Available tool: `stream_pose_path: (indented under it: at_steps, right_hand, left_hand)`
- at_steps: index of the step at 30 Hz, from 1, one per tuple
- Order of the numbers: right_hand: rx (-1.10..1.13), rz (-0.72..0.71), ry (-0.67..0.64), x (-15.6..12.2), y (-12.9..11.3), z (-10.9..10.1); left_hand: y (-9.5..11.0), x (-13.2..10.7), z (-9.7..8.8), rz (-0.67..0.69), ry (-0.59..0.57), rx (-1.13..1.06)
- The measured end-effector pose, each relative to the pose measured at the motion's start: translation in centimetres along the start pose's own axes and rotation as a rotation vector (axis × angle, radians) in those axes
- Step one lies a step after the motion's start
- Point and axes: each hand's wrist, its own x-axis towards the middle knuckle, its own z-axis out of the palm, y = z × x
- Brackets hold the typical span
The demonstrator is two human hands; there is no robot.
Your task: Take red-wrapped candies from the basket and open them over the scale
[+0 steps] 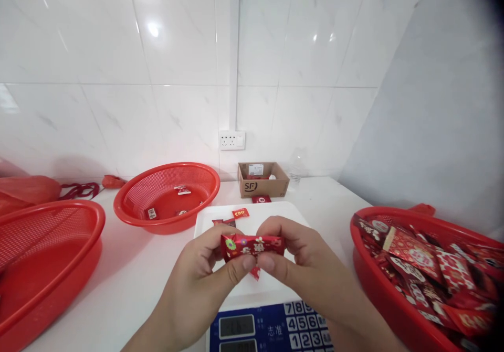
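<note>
A small red wrapped snack packet (252,244) with flower prints and pale lettering is pinched between my two hands. My left hand (205,273) grips its left end, thumb on the near face. On the other end, my right hand (299,263) holds it the same way. Both thumbs nearly meet below the packet's middle. Beneath my hands is the white tray of a digital scale (275,210), with a blue keypad panel (271,331) nearest me. A small orange-red packet (241,213) and a dark red packet (224,222) lie on the tray; another red piece shows partly under my thumbs.
At right, a red basket (356,257) is heaped with assorted red packets. Another red basket (129,221) at back left holds a few packets; a third (94,252) stands at the left edge. A cardboard box (271,188) sits by the wall, with a dark red packet (261,199) before it.
</note>
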Motion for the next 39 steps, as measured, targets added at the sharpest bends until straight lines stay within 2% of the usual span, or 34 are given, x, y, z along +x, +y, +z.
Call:
stream_pose_path:
  at_steps: [4,9,13,17,28,30,33,35,39]
  right_hand:
    - [-0.018,0.087,-0.134,-0.1,-0.4,-0.3]
    - [0.050,-0.002,-0.211,-0.2,-0.6,-0.2]
    - [-0.020,-0.122,-0.143,-0.3,-0.6,0.0]
    - [-0.179,-0.232,-0.050,-0.3,-0.4,0.2]
    - [-0.280,-0.299,0.020,-0.2,0.0,0.6]
    - [-0.255,-0.267,0.064,-0.3,0.3,0.8]
    - [-0.119,-0.163,0.121,-0.5,0.6,1.3]
    - [0.028,-0.094,0.086,-0.5,0.8,1.5]
    - [0.204,-0.050,-0.046,-0.3,0.7,1.2]
  left_hand:
    - [0.0,-0.3,0.0,-0.043,-0.030,0.005]
    - [0.0,-0.3,0.2,-0.058,-0.083,0.014]
    - [-0.1,-0.4,0.1,0.021,-0.128,0.070]
    - [-0.2,-0.6,0.1,0.095,-0.113,0.130]
    - [-0.4,-0.7,0.3,0.162,-0.031,0.170]
    - [-0.4,-0.6,0.5,0.146,-0.036,0.121]
    - [-0.3,-0.4,0.9,0.131,-0.118,0.044]
    - [-0.2,-0.4,1.0,0.128,-0.148,0.025]
    - [-0.2,-0.4,0.7,0.090,-0.099,0.011]
